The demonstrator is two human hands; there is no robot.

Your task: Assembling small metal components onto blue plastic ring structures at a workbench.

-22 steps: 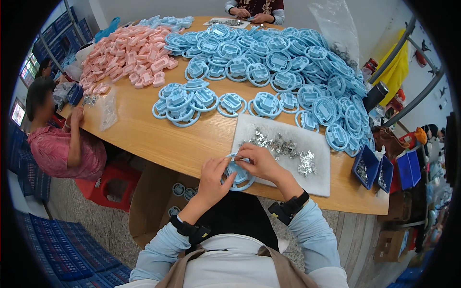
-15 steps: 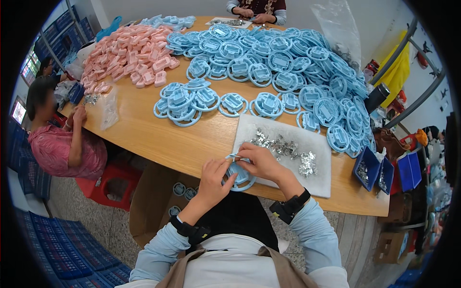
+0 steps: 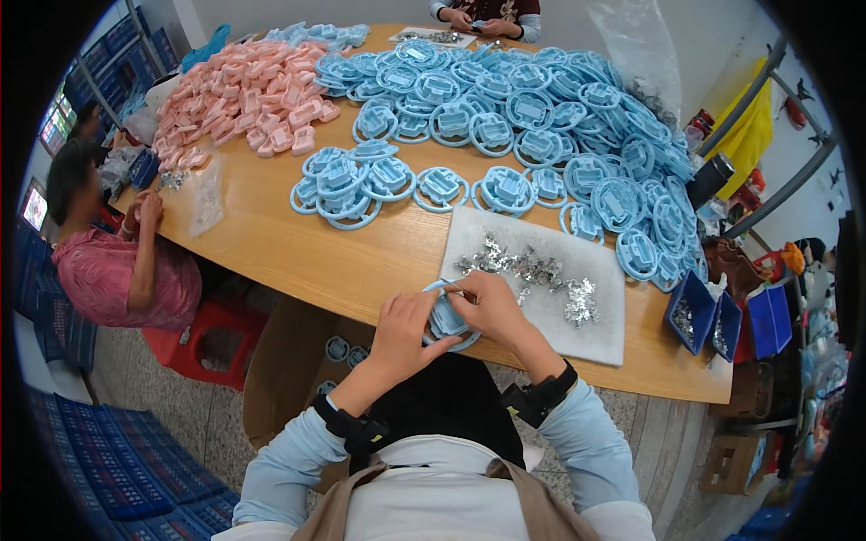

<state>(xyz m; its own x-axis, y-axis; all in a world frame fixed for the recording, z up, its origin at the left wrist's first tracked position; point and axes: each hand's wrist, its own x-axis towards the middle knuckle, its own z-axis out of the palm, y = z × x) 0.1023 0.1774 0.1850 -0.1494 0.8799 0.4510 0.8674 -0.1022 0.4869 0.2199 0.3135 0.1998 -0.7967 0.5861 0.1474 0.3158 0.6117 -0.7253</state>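
At the table's near edge, my left hand (image 3: 401,332) grips a round light-blue plastic part (image 3: 446,319) by its left side, thumb along the near rim. The part has an outer ring and a raised rectangular centre. My right hand (image 3: 494,312) is closed over the part's right side, fingertips pinched near its far rim. Whatever sits between those fingertips is too small to make out. Just beyond my right hand lies a white foam-like pad (image 3: 577,341) with small shiny metal pieces (image 3: 582,303) scattered on it.
Blue parts (image 3: 532,108) heap across the table's far side, with a pink heap (image 3: 244,95) at far left. Blue bins (image 3: 689,311) stand at the right edge. An open carton (image 3: 287,370) below holds several round parts. Co-workers sit at left (image 3: 126,279) and far side (image 3: 492,22).
My right fingers have shifted slightly right over the part's rim, and more of the part's centre shows. My left hand still holds it.
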